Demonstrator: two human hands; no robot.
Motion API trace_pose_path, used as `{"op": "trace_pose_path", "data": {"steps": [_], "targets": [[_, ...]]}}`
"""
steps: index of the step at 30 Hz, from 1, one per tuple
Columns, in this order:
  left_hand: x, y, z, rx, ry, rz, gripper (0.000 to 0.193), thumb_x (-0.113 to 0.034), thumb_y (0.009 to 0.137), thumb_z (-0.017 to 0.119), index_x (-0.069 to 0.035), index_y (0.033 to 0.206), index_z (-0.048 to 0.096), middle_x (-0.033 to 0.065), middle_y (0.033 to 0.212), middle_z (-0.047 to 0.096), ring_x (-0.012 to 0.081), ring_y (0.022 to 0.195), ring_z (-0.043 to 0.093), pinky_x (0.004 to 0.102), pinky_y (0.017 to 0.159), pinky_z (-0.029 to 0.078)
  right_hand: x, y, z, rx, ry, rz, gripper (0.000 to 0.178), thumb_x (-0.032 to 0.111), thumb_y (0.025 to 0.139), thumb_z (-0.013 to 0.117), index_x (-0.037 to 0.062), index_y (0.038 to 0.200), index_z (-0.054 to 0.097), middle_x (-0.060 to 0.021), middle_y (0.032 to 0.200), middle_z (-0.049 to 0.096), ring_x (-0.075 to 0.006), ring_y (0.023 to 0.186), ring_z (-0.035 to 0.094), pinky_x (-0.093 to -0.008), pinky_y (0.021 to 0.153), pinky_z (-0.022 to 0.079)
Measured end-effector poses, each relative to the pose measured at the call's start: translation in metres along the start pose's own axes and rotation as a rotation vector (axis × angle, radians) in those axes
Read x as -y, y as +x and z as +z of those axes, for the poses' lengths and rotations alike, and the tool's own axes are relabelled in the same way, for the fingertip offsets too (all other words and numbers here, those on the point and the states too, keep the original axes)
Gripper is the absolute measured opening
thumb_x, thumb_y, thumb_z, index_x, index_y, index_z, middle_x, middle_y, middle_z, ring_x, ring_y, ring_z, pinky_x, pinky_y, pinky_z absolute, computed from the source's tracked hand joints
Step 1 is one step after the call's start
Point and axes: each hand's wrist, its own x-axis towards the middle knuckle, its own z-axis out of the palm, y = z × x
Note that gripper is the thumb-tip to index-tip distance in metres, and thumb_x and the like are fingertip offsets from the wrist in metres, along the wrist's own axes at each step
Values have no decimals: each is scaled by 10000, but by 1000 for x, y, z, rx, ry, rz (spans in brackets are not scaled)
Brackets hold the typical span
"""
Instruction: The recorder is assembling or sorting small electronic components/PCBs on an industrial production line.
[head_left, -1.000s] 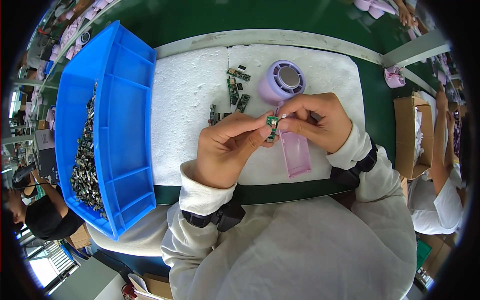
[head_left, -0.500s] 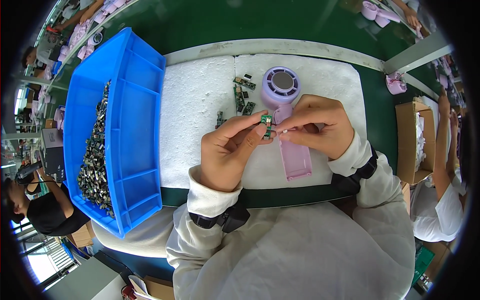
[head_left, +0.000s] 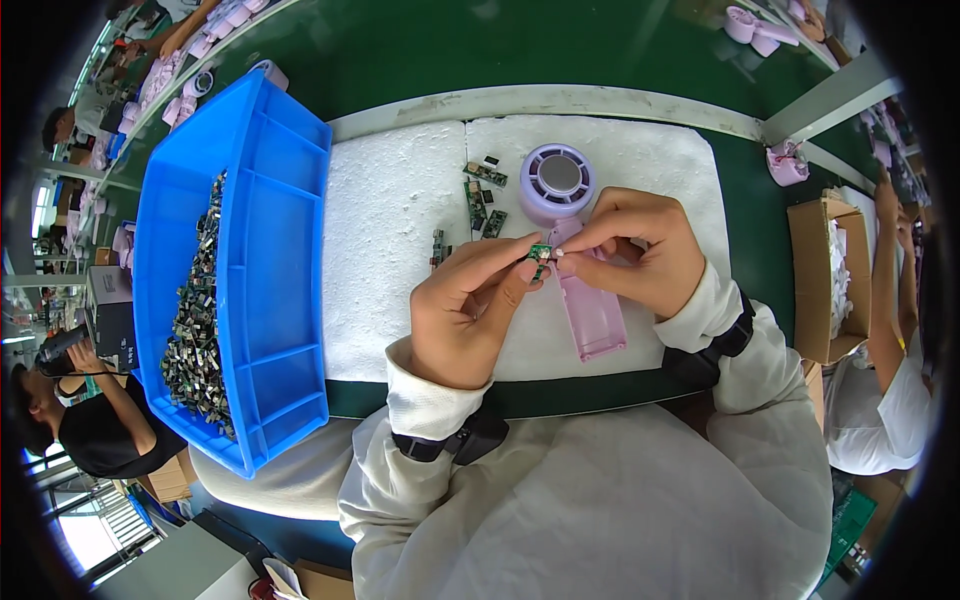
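My left hand (head_left: 462,318) pinches a small green circuit board (head_left: 540,252) between thumb and fingertips. Close against its right edge, my right hand (head_left: 645,245) is closed on a small white connector (head_left: 559,254); whether it is seated in the board cannot be made out. Just beyond the hands, a purple handheld fan (head_left: 558,178) lies on the white foam sheet (head_left: 385,240). Its opened pink handle shell (head_left: 598,325) runs toward me, partly beneath my right fingers. Several loose circuit boards (head_left: 475,205) lie left of the fan.
A blue bin (head_left: 275,290) heaped with small circuit boards (head_left: 200,340) stands at the left. A pale rail (head_left: 560,100) crosses behind the foam. At the right are a cardboard box (head_left: 815,280) with white pieces and a pink fan part (head_left: 788,165). Other people work on both sides.
My left hand has shifted slightly right and turned the circuit board to a more slanted angle. The right fingertips, with the white connector, are now closer to the board.
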Motion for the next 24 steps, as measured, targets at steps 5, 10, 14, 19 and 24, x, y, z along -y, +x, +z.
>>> {"op": "trace_pose_path", "data": {"steps": [5, 10, 14, 19, 24], "targets": [[-3, 0, 0, -2, 166, 30, 273, 37, 940, 644, -3, 1207, 687, 148, 1119, 676, 176, 960, 683, 254, 830, 551, 6, 0, 0, 6, -24, 16, 133, 45, 800, 786, 62, 931, 766, -19, 780, 590, -123, 620, 513, -264, 532, 381], [-2, 2, -2, -12, 376, 127, 306, 56, 903, 672, -32, 1193, 710, 144, 1100, 678, 190, 919, 688, 251, 793, 539, 1, 2, -2, -31, -184, -211, 123, 28, 797, 769, 51, 917, 754, -37, 778, 587, -154, 629, 556, -288, 532, 422], [-7, 3, 0, 30, 532, 259, 315, 65, 883, 684, -31, 1181, 715, 134, 1057, 678, 211, 885, 692, 261, 759, 543, 4, 3, -9, 24, -286, -307, 119, 23, 802, 751, 47, 918, 744, -51, 770, 580, -180, 642, 584, -303, 550, 455], [-16, 0, 6, 35, 607, 287, 316, 68, 882, 682, -32, 1179, 716, 130, 1015, 671, 210, 853, 689, 285, 726, 550, 6, 3, -12, 20, -282, -280, 130, 31, 799, 755, 50, 927, 744, -48, 736, 554, -174, 621, 555, -304, 541, 438], [-19, -12, 20, -94, 689, 287, 325, 84, 867, 680, -24, 1171, 713, 133, 991, 655, 234, 834, 692, 301, 713, 555, 14, -1, 5, -19, -116, -56, 136, -3, 775, 752, 36, 904, 730, -41, 694, 514, -153, 593, 498, -289, 544, 400]]}}
